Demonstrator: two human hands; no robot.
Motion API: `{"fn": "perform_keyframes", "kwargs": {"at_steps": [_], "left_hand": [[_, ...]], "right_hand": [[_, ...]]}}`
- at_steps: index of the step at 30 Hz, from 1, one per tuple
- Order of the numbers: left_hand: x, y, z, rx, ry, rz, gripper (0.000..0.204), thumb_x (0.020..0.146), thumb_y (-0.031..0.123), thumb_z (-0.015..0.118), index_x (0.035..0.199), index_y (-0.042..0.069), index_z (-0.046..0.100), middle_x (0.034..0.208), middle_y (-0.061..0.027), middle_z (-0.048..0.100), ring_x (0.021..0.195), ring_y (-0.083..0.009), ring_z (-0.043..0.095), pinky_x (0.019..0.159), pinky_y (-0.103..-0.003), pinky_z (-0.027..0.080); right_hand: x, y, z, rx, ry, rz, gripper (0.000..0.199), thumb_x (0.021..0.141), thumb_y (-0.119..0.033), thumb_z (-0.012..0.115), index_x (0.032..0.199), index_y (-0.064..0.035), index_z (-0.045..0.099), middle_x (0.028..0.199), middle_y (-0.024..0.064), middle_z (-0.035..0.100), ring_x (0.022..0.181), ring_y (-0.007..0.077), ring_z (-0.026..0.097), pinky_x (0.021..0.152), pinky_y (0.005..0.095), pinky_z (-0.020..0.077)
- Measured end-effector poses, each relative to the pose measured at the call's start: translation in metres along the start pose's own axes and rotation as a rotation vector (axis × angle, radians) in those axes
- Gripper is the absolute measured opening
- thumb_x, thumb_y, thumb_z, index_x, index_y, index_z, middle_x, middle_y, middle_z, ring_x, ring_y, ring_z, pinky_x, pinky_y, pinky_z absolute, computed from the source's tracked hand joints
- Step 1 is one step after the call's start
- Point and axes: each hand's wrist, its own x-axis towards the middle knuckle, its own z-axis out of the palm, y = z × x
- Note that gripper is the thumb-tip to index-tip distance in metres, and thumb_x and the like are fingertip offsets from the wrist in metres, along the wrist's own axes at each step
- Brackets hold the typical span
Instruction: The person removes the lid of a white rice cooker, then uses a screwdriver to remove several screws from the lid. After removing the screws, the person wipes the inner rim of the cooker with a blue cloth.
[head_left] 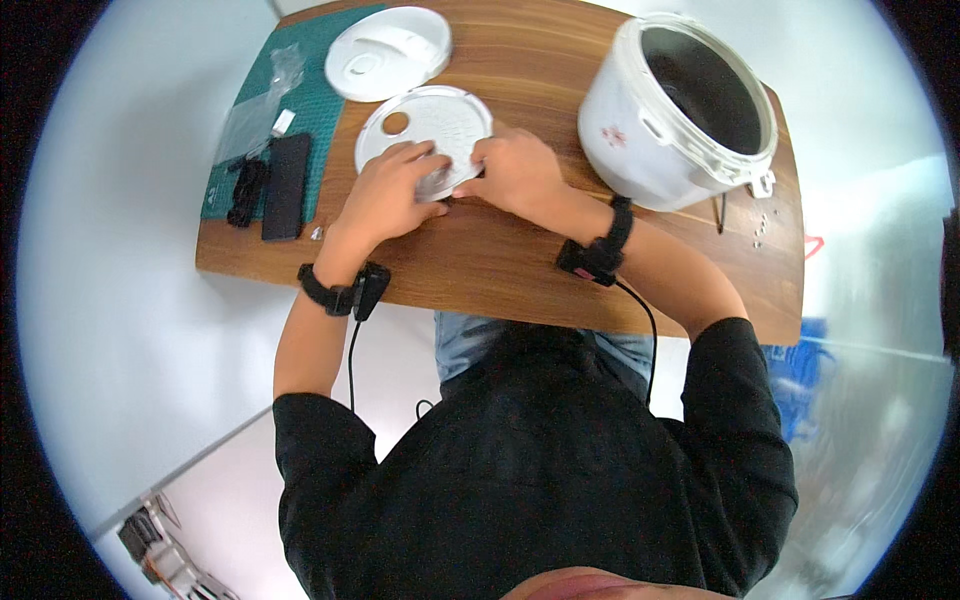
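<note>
A pale round lid plate (430, 125) with one round hole lies before me, its near edge between my two hands. My left hand (390, 195) curls over its near-left edge, fingertips pressed on the top and thumb at the rim. On the near-right edge, my right hand (518, 172) grips with bent fingers and thumb. Something small and dark shows at the rim between the thumbs; I cannot make out what. Just beyond the plate rests a white round outer lid (388, 52) with a raised bar across it.
A white rice cooker body (630, 130), its top uncovered, stands at the right. Small metal parts (760, 232) lie near it. On the left, a green cutting mat (330, 40) bears a black oblong case (287, 185), a coiled black cable (246, 190) and a clear plastic bag (250, 120).
</note>
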Motion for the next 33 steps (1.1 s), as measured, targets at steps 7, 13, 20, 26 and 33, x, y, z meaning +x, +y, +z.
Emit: {"fn": "perform_keyframes", "kwargs": {"at_steps": [7, 13, 20, 26, 33], "left_hand": [[-0.005, 0.001, 0.010, 0.059, -0.053, -0.075, 0.058, 0.077, 0.027, 0.085, 0.132, 0.015, 0.068, 0.147, -0.0158, 0.058, 0.137, -0.0402, 0.051, 0.112, -0.046, 0.045], [0.004, 0.014, 0.006, 0.086, -0.081, -0.127, 0.060, 0.080, 0.019, 0.082, 0.137, 0.010, 0.063, 0.151, -0.0161, 0.053, 0.140, -0.0405, 0.048, 0.115, -0.047, 0.041], [0.050, 0.116, -0.041, -0.226, 0.182, 0.030, 0.057, 0.078, 0.021, 0.085, 0.132, 0.013, 0.068, 0.149, -0.0164, 0.055, 0.139, -0.0376, 0.050, 0.115, -0.048, 0.041], [0.107, 0.203, -0.023, -0.198, 0.450, 0.316, 0.064, 0.072, 0.030, 0.091, 0.131, 0.016, 0.068, 0.152, -0.0106, 0.049, 0.141, -0.0377, 0.045, 0.114, -0.051, 0.039], [0.132, 0.202, 0.009, -0.150, 0.515, 0.362, 0.049, 0.068, 0.028, 0.093, 0.111, 0.013, 0.075, 0.118, -0.0080, 0.062, 0.131, -0.0368, 0.051, 0.107, -0.051, 0.044]], "right_hand": [[-0.004, 0.010, 0.010, -0.062, 0.033, -0.096, 0.038, 0.078, -0.037, 0.082, 0.097, -0.0041, 0.078, 0.113, 0.0244, 0.067, 0.112, 0.0399, 0.064, 0.091, 0.0480, 0.0564], [-0.050, 0.015, -0.025, 0.142, 0.024, -0.131, 0.048, 0.078, -0.032, 0.081, 0.117, -0.0052, 0.073, 0.117, 0.0206, 0.069, 0.113, 0.0426, 0.064, 0.093, 0.0495, 0.0552], [-0.151, 0.050, -0.125, 0.392, 0.437, -0.345, 0.034, 0.084, -0.016, 0.080, 0.114, -0.0037, 0.073, 0.110, 0.0156, 0.074, 0.102, 0.0364, 0.071, 0.089, 0.0431, 0.0565], [-0.189, 0.124, -0.157, 0.396, 0.869, -0.008, 0.042, 0.089, -0.012, 0.079, 0.128, -0.0026, 0.067, 0.131, 0.0157, 0.067, 0.118, 0.0242, 0.065, 0.096, 0.0380, 0.0543], [-0.171, 0.160, -0.136, 0.620, 0.753, 0.064, 0.086, 0.087, -0.031, 0.082, 0.157, -0.0081, 0.038, 0.155, 0.0237, 0.044, 0.143, 0.0401, 0.043, 0.108, 0.0537, 0.0472]]}}
